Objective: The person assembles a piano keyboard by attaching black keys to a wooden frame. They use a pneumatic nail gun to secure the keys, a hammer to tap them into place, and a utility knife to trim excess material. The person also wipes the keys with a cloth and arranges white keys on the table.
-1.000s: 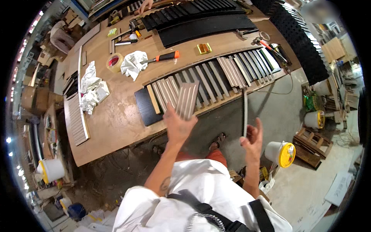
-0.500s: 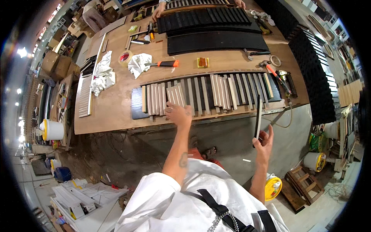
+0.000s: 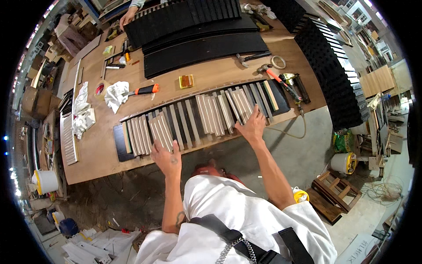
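Pale grey-brown wooden strips (image 3: 187,123) lie side by side across a long dark board (image 3: 124,143), some bunched and some spaced apart. My left hand (image 3: 167,159) is at the near ends of a bunch on the left, thumb spread from the fingers and nothing visibly gripped. Over the near ends of another bunch (image 3: 237,104) on the right is my right hand (image 3: 253,127). Its thumb and fingers are apart and seem to touch the strips, with no strip lifted. A lighter yellowish strip (image 3: 271,95) lies near the board's right end.
Beyond the board lie an orange-handled knife (image 3: 145,89), a yellow box (image 3: 186,81), hammers (image 3: 281,81), tape (image 3: 278,62) and white crumpled cloth (image 3: 117,96). Black slatted panels (image 3: 184,24) fill the table's far side, by another person's hand (image 3: 128,16). More black panels (image 3: 327,75) stand right.
My right hand has moved up and left to the strips and no longer holds a raised dark-and-white strip. My left hand has drawn back slightly. The view has shifted and turned.
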Available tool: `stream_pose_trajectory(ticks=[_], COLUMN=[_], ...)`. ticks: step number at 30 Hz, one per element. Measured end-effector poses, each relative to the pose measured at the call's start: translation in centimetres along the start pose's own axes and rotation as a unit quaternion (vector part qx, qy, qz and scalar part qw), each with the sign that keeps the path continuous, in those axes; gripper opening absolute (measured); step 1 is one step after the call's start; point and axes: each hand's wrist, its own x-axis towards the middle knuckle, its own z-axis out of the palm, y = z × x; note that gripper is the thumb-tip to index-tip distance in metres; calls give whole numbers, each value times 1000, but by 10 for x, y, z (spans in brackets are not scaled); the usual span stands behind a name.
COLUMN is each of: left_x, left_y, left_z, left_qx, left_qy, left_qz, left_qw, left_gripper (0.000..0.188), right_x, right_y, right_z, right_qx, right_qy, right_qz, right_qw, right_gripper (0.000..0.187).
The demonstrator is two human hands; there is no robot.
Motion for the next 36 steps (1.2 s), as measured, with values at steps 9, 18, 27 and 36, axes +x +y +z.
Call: stream_pose_trajectory(ticks=[9,18,27,36], left_x=[45,81,110,138], left_y=[27,114,222,301], left_z=[-15,21,114,253], left_qx=[-180,-210,-231,-135], left_qy=[-78,-182,-219,-303], left_qz=[28,76,193,340], left_qw=[980,958,928,880], left_gripper=[58,49,41,58], right_x=[10,9,-2,4], right_y=[57,79,79,109], right_z=[-58,-41,-38,-47], right_qx=[130,210,193,175], right_qy=[-209,-65,64,77], right_qz=[-58,-82,102,168], right_qw=[968,972,974,967], right_gripper=[80,25,19,22])
